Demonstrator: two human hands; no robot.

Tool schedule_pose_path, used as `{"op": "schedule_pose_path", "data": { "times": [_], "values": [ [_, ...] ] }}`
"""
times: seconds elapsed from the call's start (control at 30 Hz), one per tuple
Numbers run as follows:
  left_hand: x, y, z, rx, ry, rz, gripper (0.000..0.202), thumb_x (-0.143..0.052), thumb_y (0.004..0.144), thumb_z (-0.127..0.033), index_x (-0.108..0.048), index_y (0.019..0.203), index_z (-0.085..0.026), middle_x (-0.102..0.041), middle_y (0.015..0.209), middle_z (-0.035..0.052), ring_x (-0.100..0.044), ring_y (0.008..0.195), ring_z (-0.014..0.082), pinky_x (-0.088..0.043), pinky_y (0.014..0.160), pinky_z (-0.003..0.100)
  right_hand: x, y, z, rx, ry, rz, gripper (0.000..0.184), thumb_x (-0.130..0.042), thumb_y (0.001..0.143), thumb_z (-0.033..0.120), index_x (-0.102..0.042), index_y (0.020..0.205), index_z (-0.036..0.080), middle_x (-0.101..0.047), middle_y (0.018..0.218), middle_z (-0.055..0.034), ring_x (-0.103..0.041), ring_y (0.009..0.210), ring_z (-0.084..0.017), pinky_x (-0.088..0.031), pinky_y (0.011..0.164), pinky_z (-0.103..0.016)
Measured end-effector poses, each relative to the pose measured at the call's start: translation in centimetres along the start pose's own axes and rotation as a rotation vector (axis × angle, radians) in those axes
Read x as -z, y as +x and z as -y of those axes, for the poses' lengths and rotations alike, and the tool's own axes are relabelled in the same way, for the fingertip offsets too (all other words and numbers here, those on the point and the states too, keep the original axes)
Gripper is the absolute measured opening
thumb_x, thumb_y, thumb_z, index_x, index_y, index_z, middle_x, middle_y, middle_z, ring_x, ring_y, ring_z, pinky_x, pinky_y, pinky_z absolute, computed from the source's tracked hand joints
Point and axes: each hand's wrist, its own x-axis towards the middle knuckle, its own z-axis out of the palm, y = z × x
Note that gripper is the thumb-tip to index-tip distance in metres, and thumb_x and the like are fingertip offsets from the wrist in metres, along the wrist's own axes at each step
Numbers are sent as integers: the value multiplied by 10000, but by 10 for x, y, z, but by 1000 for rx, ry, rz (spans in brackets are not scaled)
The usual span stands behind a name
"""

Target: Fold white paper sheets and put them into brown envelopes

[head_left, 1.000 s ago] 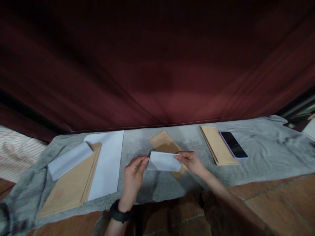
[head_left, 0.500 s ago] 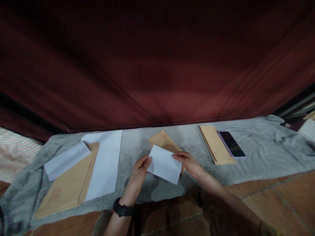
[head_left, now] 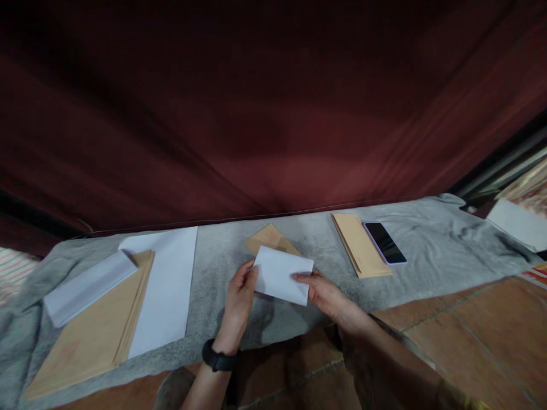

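**White paper held level between two hands above a cloth-covered table**

Nearest the viewer, a tiled floor (head_left: 474, 341) borders the table, which is covered by a gray cloth (head_left: 440, 245). A black wristband (head_left: 217, 357) encircles the left wrist. The left hand (head_left: 240, 291) grasps the left edge of a white paper (head_left: 280, 277), thumb on the upper face; the right hand (head_left: 325, 295) grasps its right end, thumb likewise on top and the other fingers partly hidden. The paper lies at the middle of the view, above the near half of the table; its long axis runs left to right, the right end slightly nearer the viewer.

At left, a pile of brown envelopes (head_left: 100, 336) lies diagonally, pointing from near left to far right. Faint reddish print marks the top envelope near its lower end, too blurred to read. A folded white paper (head_left: 90, 288) rests across the pile, which overlaps a large white sheet (head_left: 171, 290).

Beyond the hands, a single brown envelope (head_left: 270, 234) lies aslant, its nearer part hidden by the held paper. To the right are further brown envelopes (head_left: 362, 246); their contents cannot be seen. Just beside them lies a dark-screened phone (head_left: 385, 243) with a pale purple edge. A dark red curtain (head_left: 273, 131) forms the background.
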Motion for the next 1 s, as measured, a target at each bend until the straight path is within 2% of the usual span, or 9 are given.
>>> {"op": "schedule_pose_path", "data": {
  "times": [0.1,0.17,0.27,0.4,0.57,0.7,0.87,0.93,1.0],
  "values": [
    [-1,5,3,-10,-19,-39,583,-627,817,-624,-642,1172,-162,-732,1015,102,-693,872,214,-561,758,330,22,6,19,35,110,-192,399,-773,749,482,-759,1016,186,-780,1025,-99,-724,948,-292,-566,865,-422],
    [0,7,8,-57,72,4,531,-605,844,-598,-647,1143,-161,-734,1008,112,-702,920,239,-567,812,375,41,8,29,155,-38,-283,357,-729,803,470,-773,1033,201,-779,1043,-83,-702,1024,-297,-531,945,-454],
    [-5,1,20,-275,359,121,343,-585,897,-449,-670,1116,-199,-719,1129,115,-674,1066,254,-535,958,436,62,4,31,391,-431,-255,273,-601,898,328,-782,1091,261,-740,1207,-58,-630,1199,-286,-445,1078,-491],
    [-24,-21,41,-579,776,241,415,-594,914,-340,-596,1312,-223,-595,1416,119,-515,1349,283,-426,1128,501,70,-4,18,528,-969,-225,476,-460,886,75,-774,1134,333,-611,1427,-8,-434,1419,-275,-306,1176,-555],
    [-46,-38,49,-648,1015,253,479,-593,920,-338,-558,1375,-192,-540,1482,156,-464,1400,325,-401,1138,551,77,-4,8,507,-1082,-263,500,-450,892,49,-768,1154,333,-536,1505,-11,-352,1468,-281,-354,1158,-550],
    [-52,-32,36,-441,666,193,415,-549,939,-385,-615,1302,-194,-636,1368,142,-564,1298,297,-428,1119,523,83,-5,13,572,-925,-200,353,-521,952,175,-764,1163,320,-545,1496,-28,-409,1433,-270,-373,1165,-513],
    [-38,-20,14,147,-125,27,520,-645,856,-519,-627,1240,-168,-713,1181,137,-713,915,214,-589,754,334,72,-14,20,627,-802,54,256,-634,942,279,-767,1157,320,-571,1471,-49,-440,1412,-280,-372,1168,-514],
    [-31,-18,8,299,-279,68,519,-764,755,-487,-671,1139,-151,-732,1093,120,-705,809,184,-568,651,280,65,-18,21,636,-772,141,257,-637,942,277,-766,1158,327,-580,1462,-49,-429,1421,-279,-360,1174,-521],
    [-26,-18,4,356,-286,131,500,-844,658,-442,-697,1029,-141,-742,946,83,-679,699,156,-527,568,245,59,-21,21,624,-724,186,255,-634,942,278,-770,1148,341,-577,1466,-38,-398,1444,-277,-325,1195,-523]
  ]
}}
